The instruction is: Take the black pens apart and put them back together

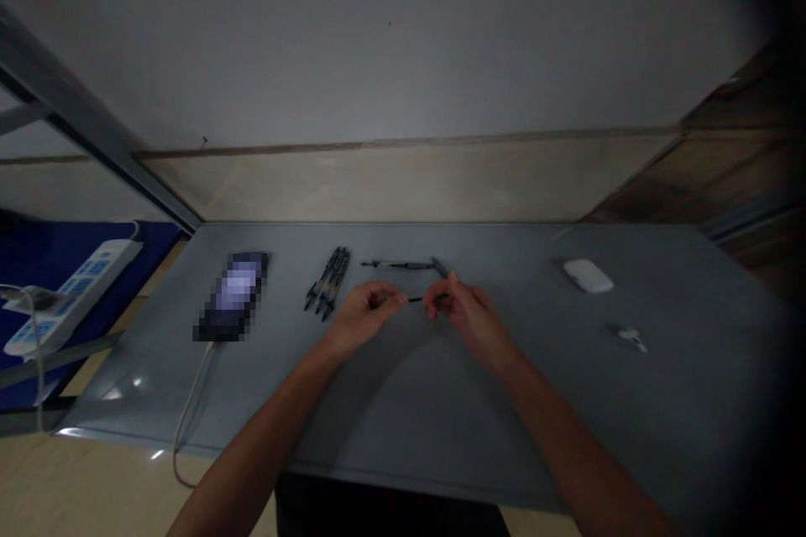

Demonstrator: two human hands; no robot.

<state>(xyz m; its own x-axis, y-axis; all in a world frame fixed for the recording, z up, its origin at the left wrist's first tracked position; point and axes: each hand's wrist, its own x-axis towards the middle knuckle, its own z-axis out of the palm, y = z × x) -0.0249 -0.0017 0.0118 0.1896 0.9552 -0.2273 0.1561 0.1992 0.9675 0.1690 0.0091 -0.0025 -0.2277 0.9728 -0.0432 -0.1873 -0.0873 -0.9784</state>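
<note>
Between my two hands a thin dark rod [415, 299], like a pen part, spans the gap above the grey table. My left hand [367, 312] pinches its left end between thumb and fingers. On the other side my right hand [464, 310] has its fingers closed around the right end. Just beyond my hands lies a dark pen-like piece [403, 265], with another short dark piece [439, 268] slanting beside its right end, near my right fingertips. Left of my left hand, several dark pens [327, 281] lie side by side.
A phone [234, 294] with a white cable [191, 403] rests on the left of the grey table [403, 411]. On the right are a white rounded case [588, 276] and a small white item [632, 340]. A white power strip [75, 294] lies on a blue surface at far left.
</note>
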